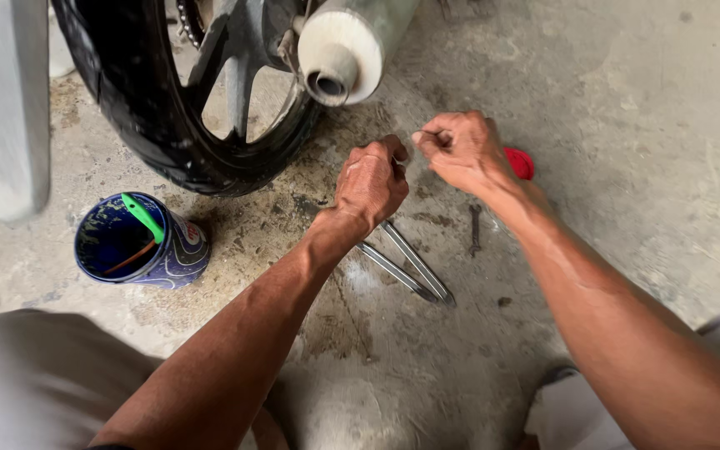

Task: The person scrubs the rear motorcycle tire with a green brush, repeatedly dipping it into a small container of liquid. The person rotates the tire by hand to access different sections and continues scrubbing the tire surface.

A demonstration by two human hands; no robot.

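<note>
Two hands met over the stained concrete floor (627, 125); the left hand (370, 182) was fisted, its grip closed on something I could not make out, above two metal tyre levers (414, 265); the right hand (462, 150) pinched a small hidden part; if dropped, it could roll toward the motorcycle rear wheel (168, 108) at eleven o'clock.

Two long metal tyre levers (410, 267), crossed on stained concrete floor (627, 125).

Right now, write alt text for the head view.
Two bare hands, left hand and right hand, meet in closed fists above a stained concrete floor, over long metal rods. A black motorcycle wheel and blue cup sit left.
</note>
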